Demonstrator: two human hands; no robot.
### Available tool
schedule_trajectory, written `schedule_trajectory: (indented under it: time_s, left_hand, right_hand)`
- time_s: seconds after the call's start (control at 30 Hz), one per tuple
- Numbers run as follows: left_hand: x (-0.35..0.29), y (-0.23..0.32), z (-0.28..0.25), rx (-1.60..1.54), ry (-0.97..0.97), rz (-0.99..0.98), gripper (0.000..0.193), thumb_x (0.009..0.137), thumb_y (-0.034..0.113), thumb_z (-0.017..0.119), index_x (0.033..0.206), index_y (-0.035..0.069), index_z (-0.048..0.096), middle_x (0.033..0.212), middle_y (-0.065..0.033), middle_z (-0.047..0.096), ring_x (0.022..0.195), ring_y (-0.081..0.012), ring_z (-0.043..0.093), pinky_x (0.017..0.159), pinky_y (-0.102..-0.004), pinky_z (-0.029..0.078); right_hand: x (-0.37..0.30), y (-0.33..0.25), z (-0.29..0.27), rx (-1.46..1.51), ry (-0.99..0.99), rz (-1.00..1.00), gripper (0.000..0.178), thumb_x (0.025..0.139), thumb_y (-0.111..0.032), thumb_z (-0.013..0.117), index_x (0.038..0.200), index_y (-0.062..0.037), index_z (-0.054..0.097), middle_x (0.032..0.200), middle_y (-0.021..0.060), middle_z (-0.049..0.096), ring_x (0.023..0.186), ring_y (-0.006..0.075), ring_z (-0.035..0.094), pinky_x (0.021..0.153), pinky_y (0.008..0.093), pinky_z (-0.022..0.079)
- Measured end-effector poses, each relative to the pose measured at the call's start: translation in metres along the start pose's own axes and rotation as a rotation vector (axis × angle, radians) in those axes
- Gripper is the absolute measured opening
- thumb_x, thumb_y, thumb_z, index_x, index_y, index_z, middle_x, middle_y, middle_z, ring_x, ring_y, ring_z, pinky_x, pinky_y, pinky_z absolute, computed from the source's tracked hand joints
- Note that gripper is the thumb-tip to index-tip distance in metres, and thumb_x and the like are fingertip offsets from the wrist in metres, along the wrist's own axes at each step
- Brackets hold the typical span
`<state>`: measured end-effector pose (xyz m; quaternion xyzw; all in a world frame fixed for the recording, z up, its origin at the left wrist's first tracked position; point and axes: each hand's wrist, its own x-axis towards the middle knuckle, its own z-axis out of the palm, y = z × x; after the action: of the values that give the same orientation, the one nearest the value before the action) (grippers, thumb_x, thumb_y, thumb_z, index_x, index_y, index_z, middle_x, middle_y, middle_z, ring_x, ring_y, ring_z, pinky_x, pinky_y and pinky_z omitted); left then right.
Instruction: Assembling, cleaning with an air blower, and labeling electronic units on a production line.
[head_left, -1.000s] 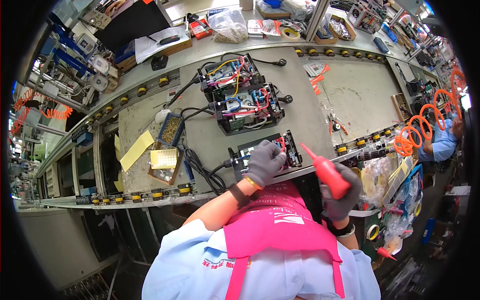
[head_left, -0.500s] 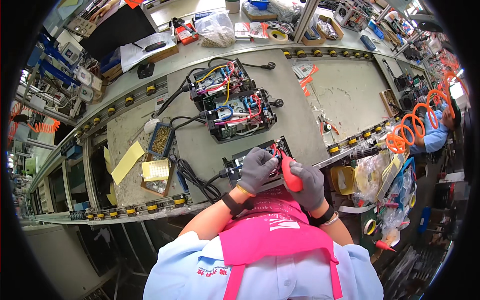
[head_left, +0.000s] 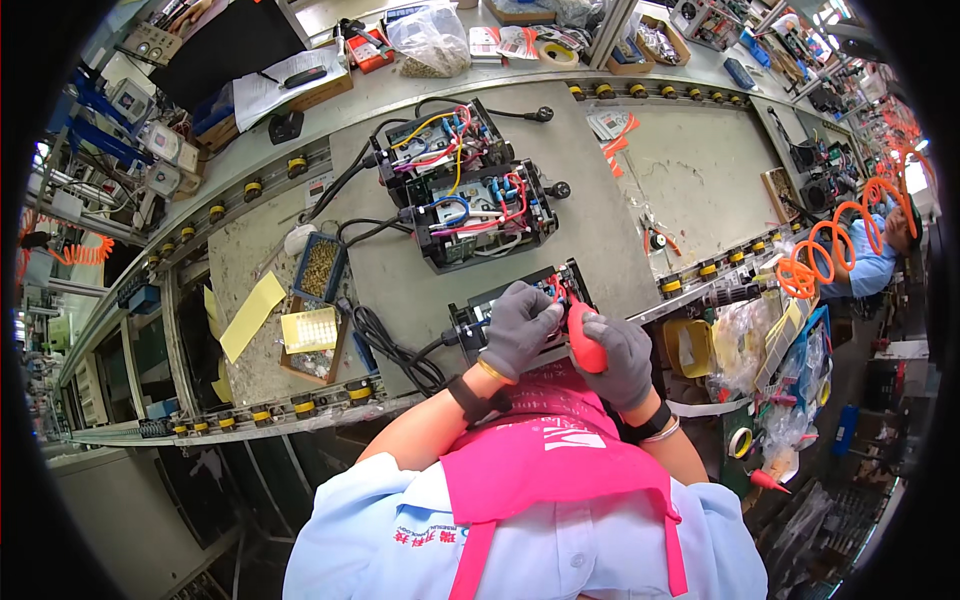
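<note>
In front of me, close to the bench's near edge, lies an open black electronic unit with red wires and a power cord. My left hand, in a grey glove, is over its middle. Its fingertips are pinched at the red wires; what exactly they grip is too small to make out. My right hand, also gloved, is wrapped round a smooth red squeeze bottle that tapers toward the unit's wires. Its tip is hidden among the wiring. Two similar open units sit farther back, with coloured wires exposed.
Left of the unit are a coiled black power cord, a blue bin of small brass-coloured parts, and a yellow sheet. Pliers lie to the right. Roller rails edge the bench. An orange coiled hose hangs near another person.
The whole view has shifted slightly. Both hands stay at the unit, and the red squeeze bottle is still in my right hand, at a slightly different tilt.
</note>
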<state>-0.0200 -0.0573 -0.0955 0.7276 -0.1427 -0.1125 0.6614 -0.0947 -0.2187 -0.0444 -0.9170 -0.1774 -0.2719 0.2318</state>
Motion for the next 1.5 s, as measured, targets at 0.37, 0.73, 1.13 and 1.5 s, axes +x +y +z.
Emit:
schedule_trajectory:
  time_s: [0.37,0.73,1.13,1.5]
  left_hand:
    - [0.002,-0.001,-0.002,0.029,0.009,-0.001,0.014,0.079,0.015,0.067,0.076,0.002,0.067,0.075,-0.0074,0.057,0.07,-0.0166,0.056,0.064,-0.0307,0.044]
    - [0.004,-0.005,-0.001,0.015,-0.028,-0.034,0.013,0.081,0.015,0.067,0.076,0.003,0.068,0.076,-0.0052,0.058,0.069,-0.0129,0.055,0.064,-0.0288,0.045]
    - [0.005,-0.013,0.002,-0.031,-0.005,0.003,0.014,0.078,0.015,0.069,0.074,0.001,0.066,0.074,-0.0084,0.057,0.071,-0.019,0.056,0.065,-0.0326,0.045]
    - [0.003,-0.008,0.0,-0.001,-0.008,0.008,0.014,0.08,0.016,0.068,0.074,0.003,0.067,0.074,-0.007,0.059,0.073,-0.0173,0.056,0.068,-0.0315,0.045]
  right_hand:
    - [-0.018,-0.031,-0.041,0.022,0.019,-0.002,0.044,0.068,-0.011,0.077,0.103,-0.0088,0.052,0.098,0.0129,0.067,0.062,0.0223,0.06,0.055,0.0327,0.045]
    - [-0.055,-0.029,-0.007,-0.057,-0.055,-0.069,0.053,0.068,-0.013,0.071,0.116,-0.0115,0.048,0.111,0.0128,0.065,0.066,0.0228,0.057,0.058,0.034,0.043]
    - [-0.052,-0.031,0.003,-0.121,-0.048,-0.067,0.052,0.066,-0.006,0.068,0.113,-0.0092,0.049,0.105,0.0151,0.065,0.06,0.0235,0.056,0.052,0.034,0.041]
    - [-0.051,-0.037,0.0,-0.116,-0.01,-0.038,0.046,0.063,-0.003,0.068,0.106,-0.0081,0.052,0.1,0.0146,0.066,0.06,0.0256,0.057,0.053,0.0342,0.043]
